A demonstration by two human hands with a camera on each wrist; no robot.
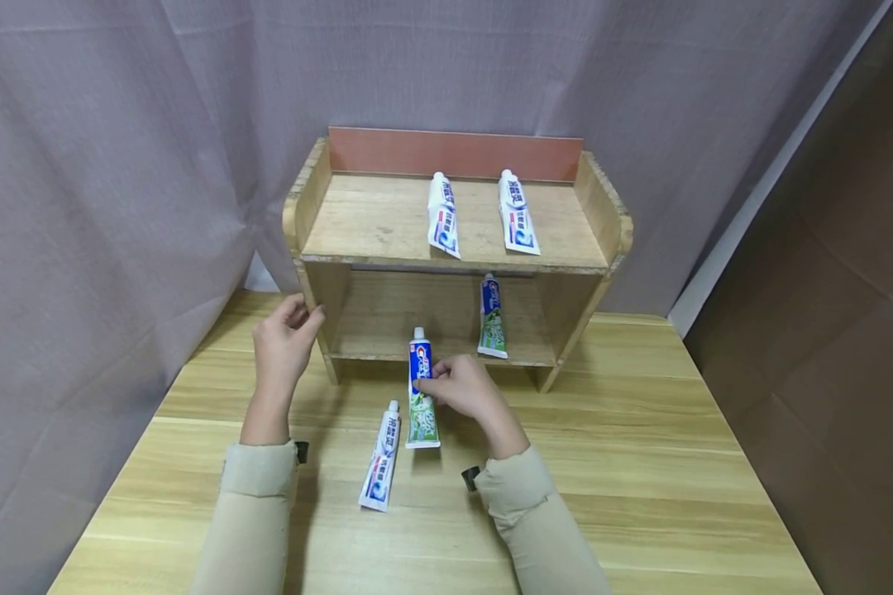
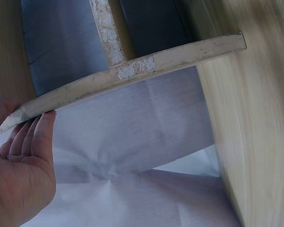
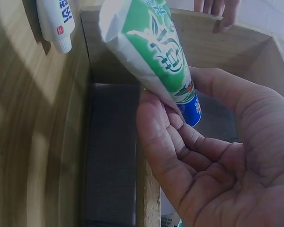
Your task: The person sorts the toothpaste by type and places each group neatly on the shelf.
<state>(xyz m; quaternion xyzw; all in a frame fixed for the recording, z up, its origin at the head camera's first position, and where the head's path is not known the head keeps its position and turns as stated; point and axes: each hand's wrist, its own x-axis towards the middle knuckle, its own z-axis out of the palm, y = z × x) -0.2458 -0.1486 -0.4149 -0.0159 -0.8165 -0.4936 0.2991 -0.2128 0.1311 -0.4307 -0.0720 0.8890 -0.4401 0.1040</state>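
My right hand (image 1: 469, 387) pinches a blue-and-green toothpaste tube (image 1: 422, 417) between thumb and fingers, cap end toward the shelf. The tube hangs in front of the lower shelf, above the table. My left hand (image 1: 283, 347) grips the left side panel of a small two-tier wooden shelf (image 1: 372, 223). In the left wrist view, thumb and fingers lie on either side of that panel (image 2: 175, 57). A white toothpaste tube (image 1: 380, 463) lies on the table between my forearms. Another blue-and-green tube (image 1: 492, 318) rests on the lower tier, right of its middle.
Two white toothpaste tubes (image 1: 442, 216) lie side by side on the upper tier, caps toward the back board (image 1: 454, 154). The shelf stands at the far part of a wooden table (image 1: 662, 463). A grey curtain (image 1: 446, 74) hangs behind, and a brown one (image 1: 826, 248) at right.
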